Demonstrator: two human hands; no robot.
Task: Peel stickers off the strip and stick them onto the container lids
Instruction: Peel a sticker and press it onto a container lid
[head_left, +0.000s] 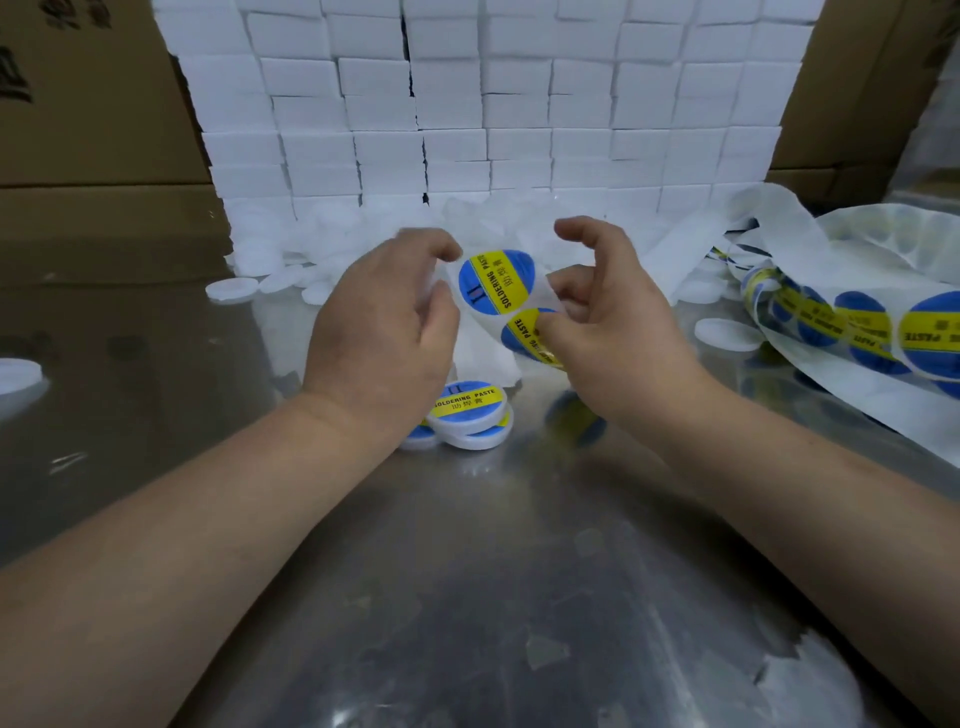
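Observation:
I hold a white backing strip (485, 345) with blue-and-yellow round stickers above the metal table. My left hand (382, 332) grips the strip's left edge beside the upper sticker (496, 280). My right hand (602, 322) pinches the lower sticker (524, 335) at its edge between thumb and fingers. Below my left wrist lie white container lids (470, 415) with stickers on them, stacked and overlapping. The rest of the sticker strip (852, 322) trails across the table at the right.
A heap of plain white lids (291, 260) lies at the foot of a wall of white boxes (488, 114). Single lids sit at the far left (18, 374), left of centre (232, 288) and right (727, 335). Cardboard boxes (93, 130) flank both sides.

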